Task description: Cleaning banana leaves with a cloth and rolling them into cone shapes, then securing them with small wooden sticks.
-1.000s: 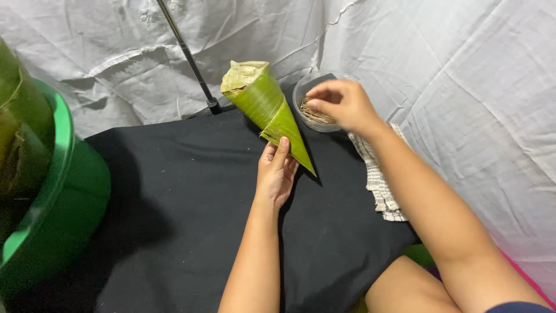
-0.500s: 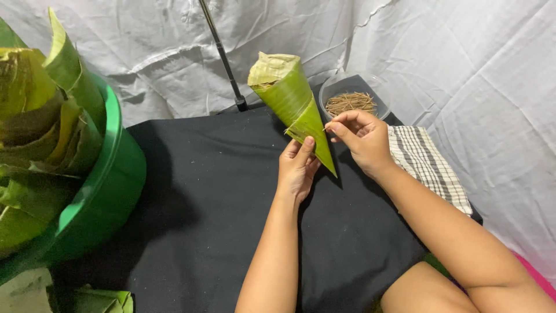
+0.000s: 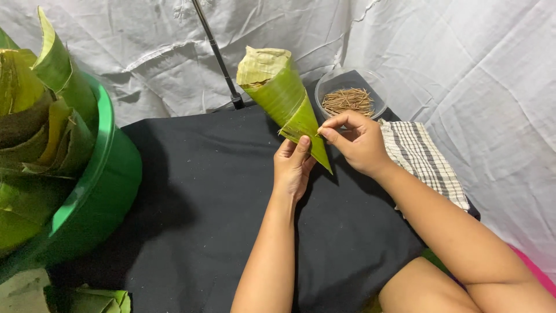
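The left hand grips the lower part of a green leaf cone, its fingers closed around the narrow end, thumb lying along the front face. The cone is held above the black worktop, tilted, with its wide, folded-over top pointing up and away and its tip pointing down toward the person. The right hand is at the cone's right edge, just above the tip, with thumb and forefinger pinched together on a thin stick that touches the leaf seam. Behind the right hand, at the far edge of the worktop, stands a clear round bowl containing a heap of thin brown sticks. A checked cloth lies just right of the right hand, beside the bowl. At the left edge of the worktop stands a large green tub filled with rolled leaves. A dark thin pole rises from the back of the worktop against a white sheet backdrop.
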